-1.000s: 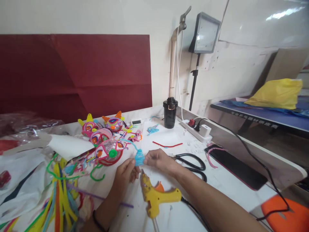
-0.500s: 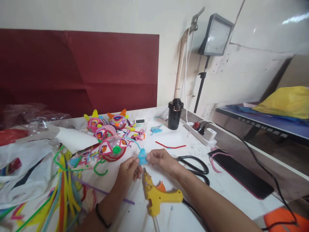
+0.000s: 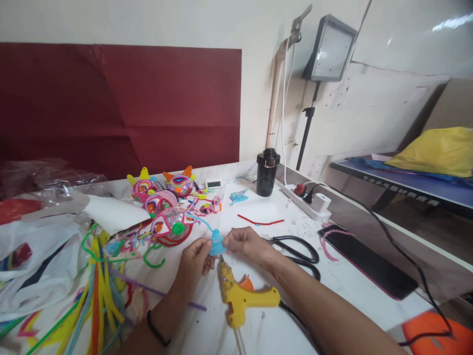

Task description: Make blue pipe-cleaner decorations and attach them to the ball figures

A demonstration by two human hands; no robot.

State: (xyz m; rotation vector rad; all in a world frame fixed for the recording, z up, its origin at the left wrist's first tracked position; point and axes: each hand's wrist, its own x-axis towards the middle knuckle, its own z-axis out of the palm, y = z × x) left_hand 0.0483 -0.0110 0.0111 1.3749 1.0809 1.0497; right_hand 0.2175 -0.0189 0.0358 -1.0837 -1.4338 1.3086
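Note:
Between my two hands is a small light-blue piece of coiled pipe cleaner (image 3: pixel 217 243), wider at the bottom, with a loose tail curving up to the left. My left hand (image 3: pixel 195 257) pinches its left edge with thumb and fingers. On the opposite edge, my right hand (image 3: pixel 246 242) pinches it with thumb and forefinger. A yellow hot glue gun (image 3: pixel 240 296) lies just below, nozzle tip close under the piece; I cannot tell if they touch. Black-handled scissors (image 3: pixel 297 249) lie partly hidden behind my right wrist.
Colourful decorated fish-like crafts (image 3: pixel 172 227) sit at the left, with a bundle of pipe cleaners (image 3: pixel 98 296) nearer me. A red pipe cleaner (image 3: pixel 260 223), another blue piece (image 3: pixel 238 197), a black cup (image 3: pixel 267 172), a power strip (image 3: pixel 308 204) and a phone (image 3: pixel 369 261) are farther right.
The blue piece has tilted slightly and sits a little lower, nearer the glue gun's nozzle. Both hands keep their pinch on it; the view has shifted slightly.

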